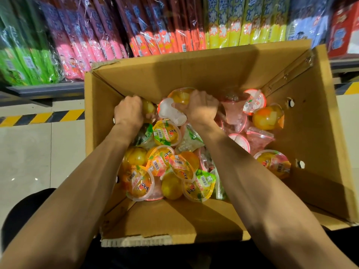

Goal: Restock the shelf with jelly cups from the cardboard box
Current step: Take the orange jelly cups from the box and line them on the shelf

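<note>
In the cardboard box (pixel 174 74), the left hand (pixel 128 112) grips one yellow jelly cup (pixel 148 108), the right hand (pixel 202 108) another.

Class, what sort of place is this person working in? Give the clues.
Probably a shop aisle: wrapped snack packs line a low shelf, an open cardboard box of jelly cups sits before it, and striped tape marks the tiled floor.

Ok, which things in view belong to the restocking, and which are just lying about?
Job: cardboard box; jelly cups heaped inside; left hand gripping a yellow cup; right hand gripping a whitish cup.
Not the job: ice-pop packs on the shelf behind; red carton far right; striped floor tape.
</note>
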